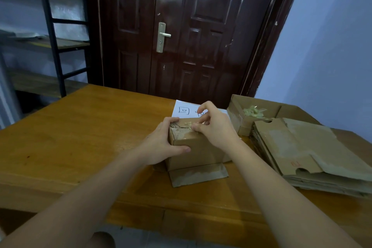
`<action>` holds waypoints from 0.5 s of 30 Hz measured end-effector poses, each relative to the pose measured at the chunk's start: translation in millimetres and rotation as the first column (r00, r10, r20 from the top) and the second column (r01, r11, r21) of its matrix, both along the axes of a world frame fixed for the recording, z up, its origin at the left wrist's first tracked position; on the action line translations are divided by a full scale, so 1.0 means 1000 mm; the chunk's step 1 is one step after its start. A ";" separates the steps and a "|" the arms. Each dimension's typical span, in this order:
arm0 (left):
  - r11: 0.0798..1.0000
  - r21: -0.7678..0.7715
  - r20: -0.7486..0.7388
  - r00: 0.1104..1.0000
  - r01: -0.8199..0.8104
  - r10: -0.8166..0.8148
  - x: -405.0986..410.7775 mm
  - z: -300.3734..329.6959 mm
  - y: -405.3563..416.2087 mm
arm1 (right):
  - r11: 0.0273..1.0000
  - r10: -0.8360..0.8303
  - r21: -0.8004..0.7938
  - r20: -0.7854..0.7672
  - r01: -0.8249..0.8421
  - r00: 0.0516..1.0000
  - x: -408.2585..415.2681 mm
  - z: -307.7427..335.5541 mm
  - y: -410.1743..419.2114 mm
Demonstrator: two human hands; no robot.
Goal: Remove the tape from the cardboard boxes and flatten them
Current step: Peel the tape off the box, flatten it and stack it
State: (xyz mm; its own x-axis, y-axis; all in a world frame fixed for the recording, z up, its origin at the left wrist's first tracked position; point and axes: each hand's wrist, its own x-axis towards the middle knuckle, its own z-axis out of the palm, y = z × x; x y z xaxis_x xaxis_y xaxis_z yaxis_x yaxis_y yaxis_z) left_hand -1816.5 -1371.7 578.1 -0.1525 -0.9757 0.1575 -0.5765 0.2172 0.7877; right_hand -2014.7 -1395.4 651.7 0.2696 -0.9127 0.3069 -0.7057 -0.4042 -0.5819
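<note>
At mid-surface (80, 137) stands the small cardboard box (197, 151), near flap folded down flat, and the left hand (161, 145) grips its left end, fingers curled over the top. Right hand (213, 125) pinches the tape (188, 124) on top; flattened boxes (302, 151) lie stacked right.

The cardboard box (198, 147) is showing plain brown, its tape (186, 125) looking pale yellowish. The stack of flattened boxes (314, 153) is showing the same brown with a red mark. The worktop (80, 137) is glowing orange-brown. The white paper (184, 109) is carrying black marks. The door (191, 26) is gleaming dark reddish-brown, and the wall (332, 46) is appearing pale bluish.
</note>
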 end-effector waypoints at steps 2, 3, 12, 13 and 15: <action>1.000 0.004 0.000 1.000 -0.002 0.002 0.000 -0.001 0.000 | 0.998 -0.057 0.032 -0.059 0.059 0.997 0.002 0.000 -0.002; 1.000 0.006 0.003 1.000 -0.003 0.003 0.000 0.000 0.000 | 0.996 -0.081 0.032 -0.110 0.085 0.991 0.002 -0.002 -0.003; 1.000 -0.006 0.024 1.000 0.007 -0.007 0.001 0.005 0.003 | 0.946 -0.272 -0.264 -0.324 0.190 0.906 0.005 0.010 -0.002; 1.000 -0.005 0.028 1.000 0.011 -0.011 0.001 0.005 0.003 | 0.934 -0.284 -0.319 -0.384 0.162 0.879 0.003 0.012 -0.002; 1.000 -0.002 0.034 0.999 0.023 -0.023 0.001 0.006 0.004 | 0.920 -0.263 -0.382 -0.432 0.089 0.863 -0.001 0.011 0.000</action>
State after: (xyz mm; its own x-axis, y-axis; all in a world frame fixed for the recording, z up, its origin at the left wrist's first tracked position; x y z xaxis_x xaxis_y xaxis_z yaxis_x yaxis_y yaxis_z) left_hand -1815.6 -1368.1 584.0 -0.1798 -0.9716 0.1538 -0.5979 0.2321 0.7672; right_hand -2016.2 -1395.5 662.9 0.3044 -0.8211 0.4829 -0.9344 -0.3560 -0.0163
